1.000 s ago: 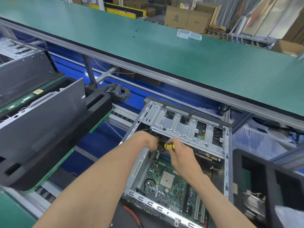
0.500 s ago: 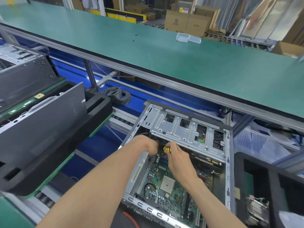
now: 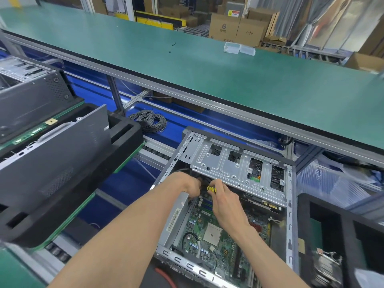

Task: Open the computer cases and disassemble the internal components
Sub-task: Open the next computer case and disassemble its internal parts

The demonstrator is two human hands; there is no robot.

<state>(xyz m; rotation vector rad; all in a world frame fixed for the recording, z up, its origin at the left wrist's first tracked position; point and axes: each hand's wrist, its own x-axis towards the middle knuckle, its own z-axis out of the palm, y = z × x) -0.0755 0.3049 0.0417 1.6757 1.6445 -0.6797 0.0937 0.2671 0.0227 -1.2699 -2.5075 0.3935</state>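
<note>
While the open case lies on the conveyor below the green tabletop, the right hand grips a yellow-handled screwdriver under the drive cage; the left hand reaches inside beside it, grip hidden.

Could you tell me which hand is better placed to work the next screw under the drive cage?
Probably the right hand: it already grips the yellow screwdriver beside the drive cage; the left hand holds no visible tool.
</note>
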